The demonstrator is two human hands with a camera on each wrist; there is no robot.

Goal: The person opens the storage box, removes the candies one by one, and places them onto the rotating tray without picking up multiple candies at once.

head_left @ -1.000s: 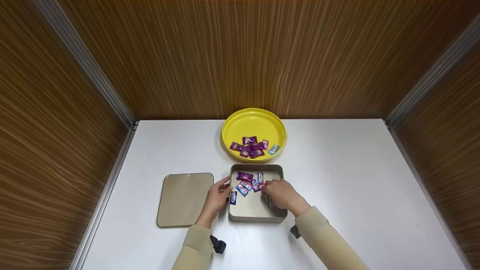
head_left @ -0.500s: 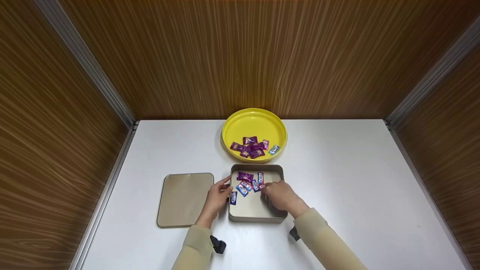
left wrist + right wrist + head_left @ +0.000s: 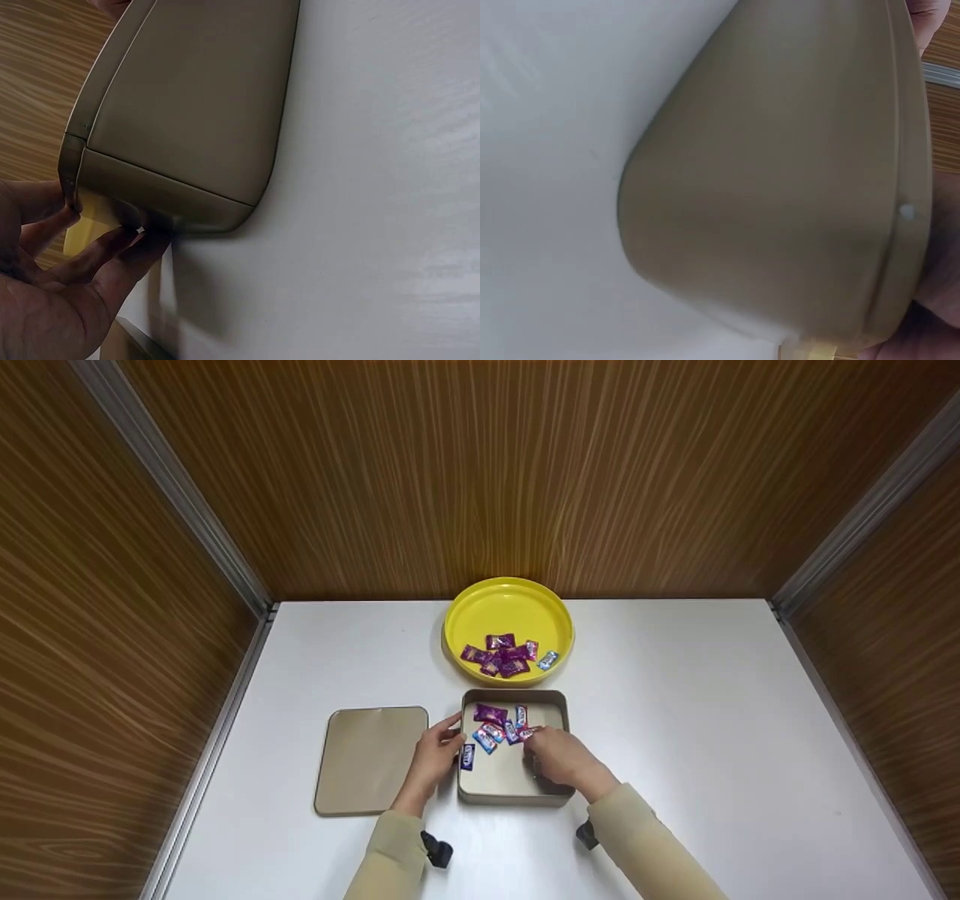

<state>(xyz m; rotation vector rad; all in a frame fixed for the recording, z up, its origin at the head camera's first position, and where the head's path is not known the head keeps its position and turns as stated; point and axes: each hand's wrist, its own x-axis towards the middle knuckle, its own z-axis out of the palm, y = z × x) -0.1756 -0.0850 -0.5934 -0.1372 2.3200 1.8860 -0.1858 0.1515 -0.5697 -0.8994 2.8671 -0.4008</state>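
A beige tin [image 3: 517, 800] holds several small wrapped candies, among them a purple candy [image 3: 490, 714], a blue-and-white candy [image 3: 484, 740] and a dark blue candy [image 3: 467, 757] by the left wall. My left hand [image 3: 435, 754] grips the tin's left wall; in the left wrist view, fingers [image 3: 139, 251] press its outside. My right hand [image 3: 562, 756] reaches inside the tin with fingers bent down, fingertips hidden. A red-and-white candy [image 3: 529, 732] lies right at them; I cannot tell whether they hold it. In the right wrist view, the tin wall [image 3: 780, 187] hides most of that hand.
A yellow round tray [image 3: 508, 611] stands behind the tin, with several purple candies [image 3: 500, 641] and a light blue candy [image 3: 547, 660] in it. The flat beige lid [image 3: 371, 761] lies left of the tin on the white table [image 3: 712, 720]. Wood-patterned panels [image 3: 480, 480] enclose the table.
The right hand has shifted slightly down inside the tin. More of the red-and-white candy shows at its fingertips, turned more sideways. The left hand has stayed in place.
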